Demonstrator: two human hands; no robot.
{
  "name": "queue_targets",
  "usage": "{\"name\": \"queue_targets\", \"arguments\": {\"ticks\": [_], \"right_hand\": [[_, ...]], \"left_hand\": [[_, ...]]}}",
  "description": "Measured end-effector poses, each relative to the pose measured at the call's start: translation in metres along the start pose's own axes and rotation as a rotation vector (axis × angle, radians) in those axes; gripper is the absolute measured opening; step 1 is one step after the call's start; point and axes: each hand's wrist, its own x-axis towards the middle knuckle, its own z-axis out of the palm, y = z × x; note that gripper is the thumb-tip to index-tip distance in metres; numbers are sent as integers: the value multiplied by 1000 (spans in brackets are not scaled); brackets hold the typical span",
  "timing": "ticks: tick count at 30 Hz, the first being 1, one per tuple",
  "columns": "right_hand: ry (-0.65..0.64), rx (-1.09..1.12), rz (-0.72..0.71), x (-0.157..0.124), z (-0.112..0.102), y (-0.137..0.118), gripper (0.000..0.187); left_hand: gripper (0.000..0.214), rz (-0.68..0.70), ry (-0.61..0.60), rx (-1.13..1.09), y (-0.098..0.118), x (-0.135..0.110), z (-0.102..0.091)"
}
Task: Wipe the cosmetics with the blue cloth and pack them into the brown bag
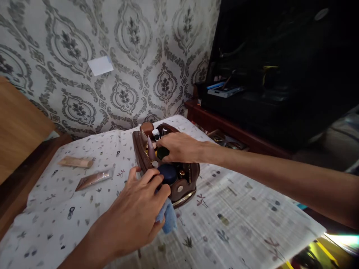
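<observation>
An unzipped brown cosmetic bag, filled with small toiletries, sits on the cloth-covered surface. My left hand is closed on a light blue cloth, and its fingertips rest at the bag's near left edge. Inside the bag, my right hand has its fingers closed around a dark green-black item, partly hidden by them. A pinkish tube and a white-capped bottle stand beside that hand. Closer to me in the bag lies a dark blue rounded case.
To the left, a beige tube and a pinkish-brown tube lie on the patterned white cloth. Behind is a papered wall. A dark screen stands at the right, with a wooden panel at the left.
</observation>
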Motion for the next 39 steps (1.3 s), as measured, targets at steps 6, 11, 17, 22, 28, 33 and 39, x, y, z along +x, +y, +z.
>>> {"name": "queue_targets", "arguments": {"ticks": [6,11,17,22,28,33,39], "right_hand": [[-176,-121,3,11,-3,-9,35],[-202,-117,-62,14,0,-6,33],[-194,-78,-82,18,3,1,26],[-113,26,-62,22,3,3,21],[96,319,83,35,8,-3,27],[50,504,63,41,13,-8,32],[157,617,-66,52,34,3,17]], "left_hand": [[16,18,33,-5,-3,-3,6],[15,55,77,13,-5,-5,7],[16,112,151,59,-8,-14,9],[15,114,279,4,-11,-36,3],[10,-79,368,-122,-24,-84,13],[11,-498,403,-176,-36,-135,28],[21,-930,532,-284,-45,-183,40]]}}
